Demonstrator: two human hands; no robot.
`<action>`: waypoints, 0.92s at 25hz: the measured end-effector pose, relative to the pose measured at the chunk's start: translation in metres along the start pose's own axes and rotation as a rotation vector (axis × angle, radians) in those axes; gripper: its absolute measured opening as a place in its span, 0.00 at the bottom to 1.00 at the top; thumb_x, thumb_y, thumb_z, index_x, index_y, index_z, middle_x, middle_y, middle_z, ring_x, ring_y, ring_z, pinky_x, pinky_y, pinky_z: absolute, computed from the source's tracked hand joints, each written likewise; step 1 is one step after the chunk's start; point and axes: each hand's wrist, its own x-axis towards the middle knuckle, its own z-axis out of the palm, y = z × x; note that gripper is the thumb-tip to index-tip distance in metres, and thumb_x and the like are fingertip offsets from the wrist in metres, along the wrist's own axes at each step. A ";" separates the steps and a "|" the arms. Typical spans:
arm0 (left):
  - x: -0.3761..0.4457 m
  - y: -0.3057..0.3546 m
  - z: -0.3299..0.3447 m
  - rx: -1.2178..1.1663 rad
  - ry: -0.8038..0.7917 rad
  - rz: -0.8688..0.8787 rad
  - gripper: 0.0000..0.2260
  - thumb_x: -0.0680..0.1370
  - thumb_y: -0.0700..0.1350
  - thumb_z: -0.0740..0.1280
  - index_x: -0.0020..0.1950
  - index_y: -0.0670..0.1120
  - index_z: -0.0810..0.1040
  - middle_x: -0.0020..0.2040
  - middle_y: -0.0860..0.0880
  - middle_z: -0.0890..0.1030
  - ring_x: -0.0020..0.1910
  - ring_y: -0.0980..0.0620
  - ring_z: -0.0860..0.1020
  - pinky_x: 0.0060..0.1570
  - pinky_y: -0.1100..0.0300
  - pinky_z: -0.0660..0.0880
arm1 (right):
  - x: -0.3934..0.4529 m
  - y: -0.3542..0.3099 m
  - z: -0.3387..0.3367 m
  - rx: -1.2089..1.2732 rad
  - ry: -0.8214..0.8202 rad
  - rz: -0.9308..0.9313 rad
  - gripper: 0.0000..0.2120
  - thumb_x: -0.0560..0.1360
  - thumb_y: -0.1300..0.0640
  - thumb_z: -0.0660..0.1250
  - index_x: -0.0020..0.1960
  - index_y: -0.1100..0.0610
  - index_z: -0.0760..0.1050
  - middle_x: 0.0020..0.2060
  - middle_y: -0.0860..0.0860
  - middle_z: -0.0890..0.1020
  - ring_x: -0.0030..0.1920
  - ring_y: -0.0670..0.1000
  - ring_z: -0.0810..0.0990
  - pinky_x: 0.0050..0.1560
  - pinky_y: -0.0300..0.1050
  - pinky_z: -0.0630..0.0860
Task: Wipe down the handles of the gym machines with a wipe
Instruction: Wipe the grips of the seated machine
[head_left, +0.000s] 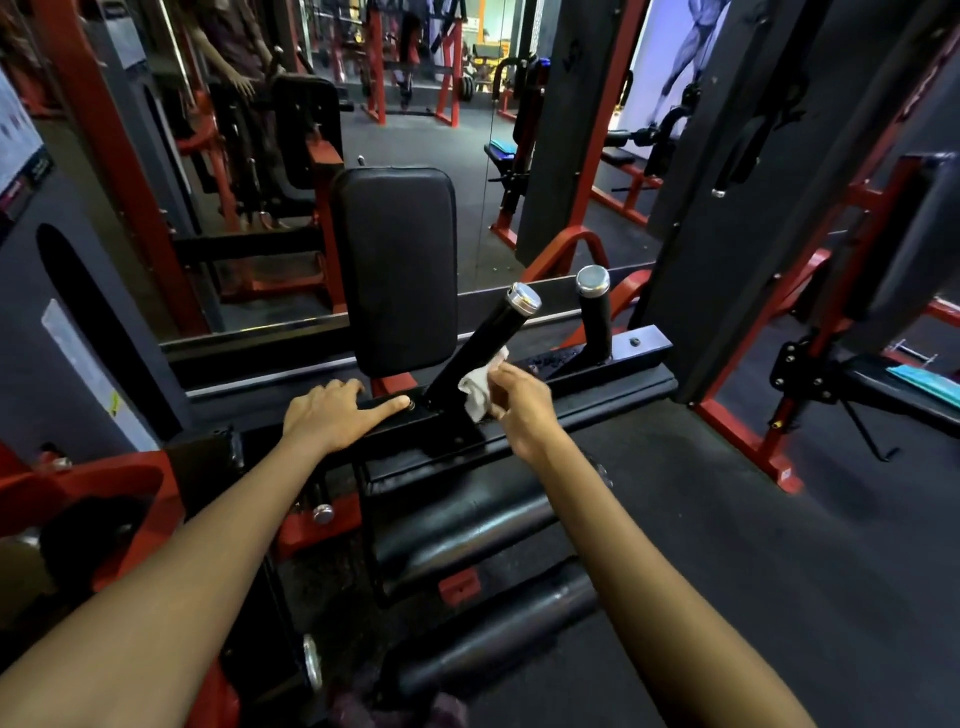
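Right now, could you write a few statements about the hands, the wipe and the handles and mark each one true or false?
1. The right hand holds a white wipe against the lower part of the slanted handle. True.
2. The left hand grips the short upright handle. False: it rests flat on the black crossbar, fingers extended, left of the slanted handle.
3. Both handles have shiny metal end caps. True.
4. The wipe covers the cap of the slanted handle. False: it sits near that handle's base, and the cap is bare.
5. A black pad stands behind the left hand. True.
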 end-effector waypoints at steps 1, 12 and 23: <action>0.003 -0.001 -0.003 -0.005 -0.057 -0.009 0.47 0.63 0.80 0.41 0.66 0.49 0.72 0.65 0.47 0.75 0.64 0.44 0.73 0.57 0.50 0.68 | -0.004 0.003 0.003 -0.056 -0.009 0.003 0.12 0.77 0.67 0.59 0.37 0.58 0.75 0.23 0.47 0.77 0.29 0.47 0.73 0.31 0.38 0.69; -0.006 -0.004 0.005 -0.086 0.168 0.133 0.35 0.71 0.75 0.45 0.46 0.48 0.76 0.49 0.49 0.78 0.50 0.46 0.77 0.44 0.53 0.69 | -0.027 -0.021 0.024 -0.014 0.419 -0.616 0.01 0.75 0.65 0.67 0.44 0.62 0.77 0.32 0.46 0.78 0.33 0.41 0.75 0.39 0.37 0.74; -0.015 0.001 0.005 -0.231 0.299 0.195 0.25 0.77 0.65 0.55 0.40 0.43 0.72 0.42 0.47 0.74 0.42 0.46 0.75 0.38 0.54 0.68 | -0.020 -0.028 0.017 -0.969 0.460 -1.192 0.06 0.76 0.65 0.64 0.51 0.63 0.78 0.43 0.55 0.72 0.39 0.45 0.69 0.40 0.32 0.70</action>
